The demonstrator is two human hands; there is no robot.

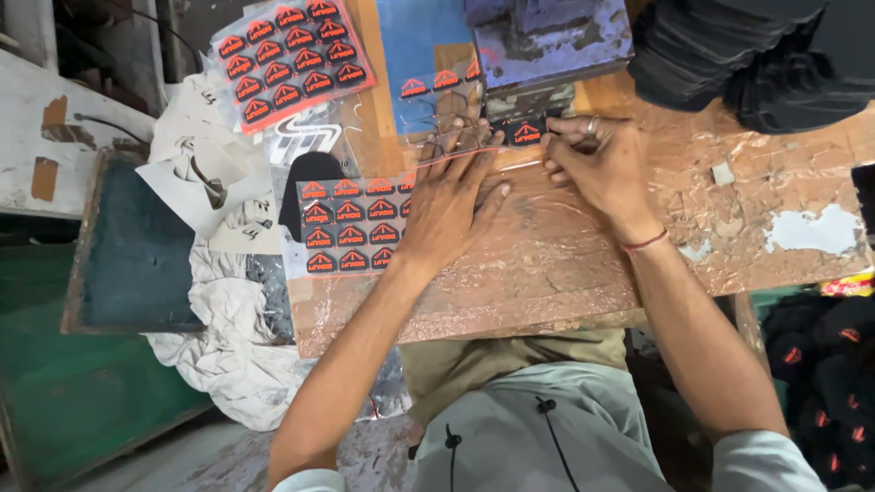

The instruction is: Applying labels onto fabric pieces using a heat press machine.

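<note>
Left hand (448,202) lies flat, fingers spread, pressing down a clear film sheet of red-and-black logo patches (351,226) on the worn worktop (565,264); it grips nothing. Right hand (597,162), fingers curled in a pinch, has hold of the film's far edge just beside one black patch (527,134) sitting under the press block (547,41). Looks like positioning or peeling at the press. Next move likely needs the sheet held steady while the pinch lifts cleanly. Another full patch sheet (290,56) lies upper left.
</note>
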